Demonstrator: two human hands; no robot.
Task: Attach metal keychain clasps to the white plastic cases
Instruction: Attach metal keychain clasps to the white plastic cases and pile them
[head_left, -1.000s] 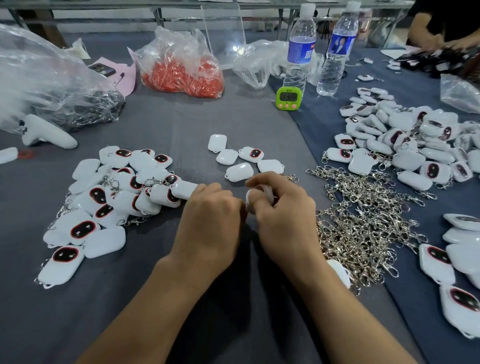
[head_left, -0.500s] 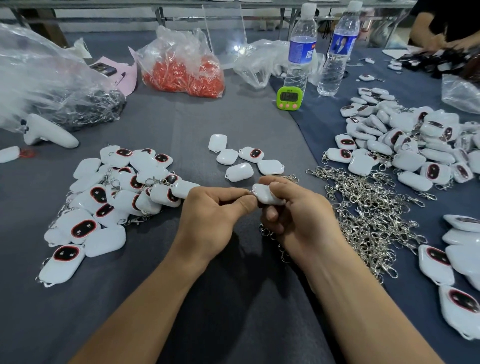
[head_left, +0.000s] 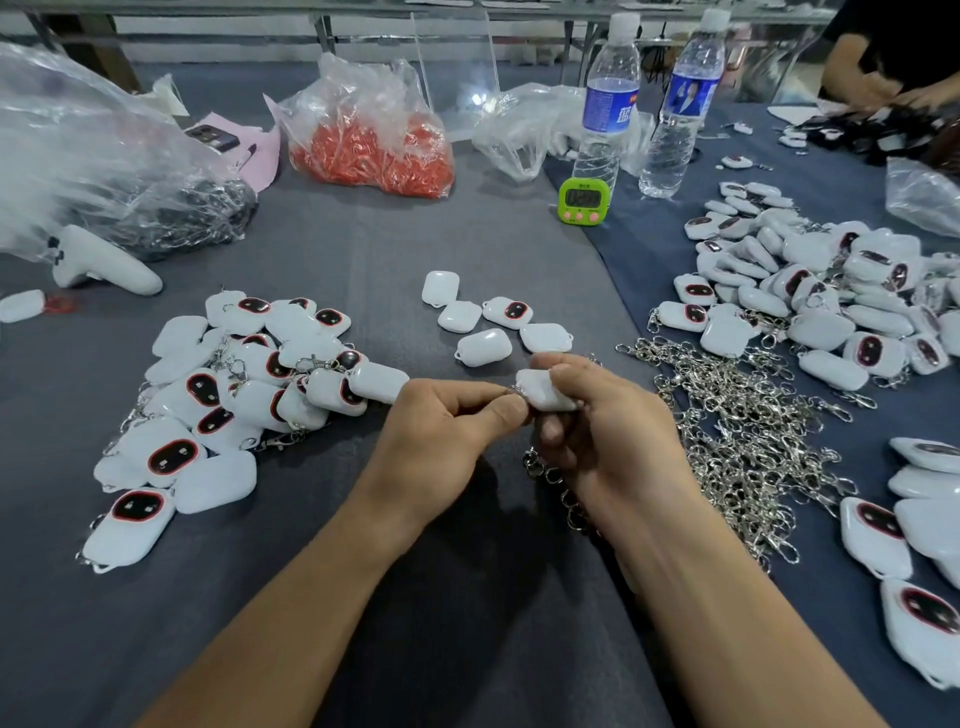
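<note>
Far left, the finished pile (head_left: 234, 395) of cases with clasps on sits just as it did a second ago, nothing added.

Your left hand (head_left: 441, 441) has changed. A second ago it was knuckles-up and pressed against the right, hiding the work. Half a second ago it had rolled open to the side, and now thumb and forefinger pinch a small metal ring (head_left: 513, 393) right at the left end of the white case (head_left: 545, 389).

The case is the main difference: it was nearly buried in your fingers before and is now in plain view, held above the cloth between both hands, in front of the five loose cases (head_left: 483, 345).

Your right hand (head_left: 613, 441) grips the case, fingers curled round it. So the hands are together, each clamped on its own part, and they have barely moved in the last half second.

A bit of chain (head_left: 535, 462) now shows under your right fingers. I can't tell whether it hangs from the ring or lies on the cloth.

Further right, the clasp heap (head_left: 737, 431) and the unclasped stock (head_left: 810, 306) look untouched.

My read is that you are mid-threading the ring through the case's loop. Whether it has seated is too small to see, so this case doesn't count as done yet.
</note>
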